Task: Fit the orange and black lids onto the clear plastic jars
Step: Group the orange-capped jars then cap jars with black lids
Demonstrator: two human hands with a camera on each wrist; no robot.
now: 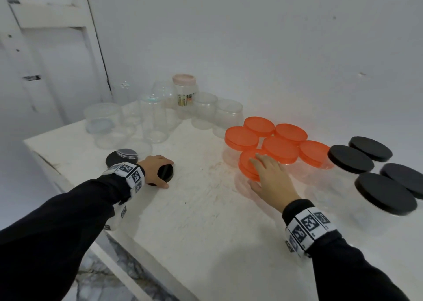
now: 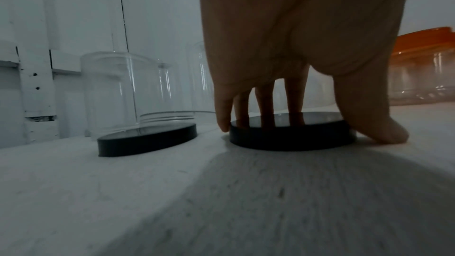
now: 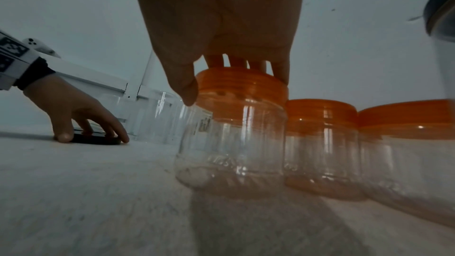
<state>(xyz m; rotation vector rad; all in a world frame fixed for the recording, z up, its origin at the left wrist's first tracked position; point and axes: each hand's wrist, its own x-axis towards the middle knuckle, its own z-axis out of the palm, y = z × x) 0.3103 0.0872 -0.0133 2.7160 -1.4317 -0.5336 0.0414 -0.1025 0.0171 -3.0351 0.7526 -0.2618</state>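
Your left hand point(image 1: 155, 170) is down on the white desk point(image 1: 206, 209), thumb and little finger curled against the rim of a loose black lid point(image 1: 165, 173) while the other fingers point(image 2: 267, 104) rest on its top; the lid lies flat on the desk. Just to its left lies a second black lid point(image 2: 147, 139), with an unlidded clear jar point(image 2: 118, 92) standing right behind it. More open clear jars point(image 1: 155, 119) crowd the far left corner of the desk, one of them capped with a pale pink lid point(image 1: 184, 79). Your right hand point(image 1: 270, 174) reaches over the nearest orange-lidded jar point(image 3: 234, 137), fingertips draped over the orange lid point(image 3: 242, 83) and the thumb lying down its near side; the fingers look only loosely bent, and you cannot tell from these views whether they grip the lid or merely rest on it. That jar stands upright on the desk, at the front of a tight cluster of orange-lidded jars point(image 1: 281, 149). To the right of the cluster stand four black-lidded jars point(image 1: 384, 190).
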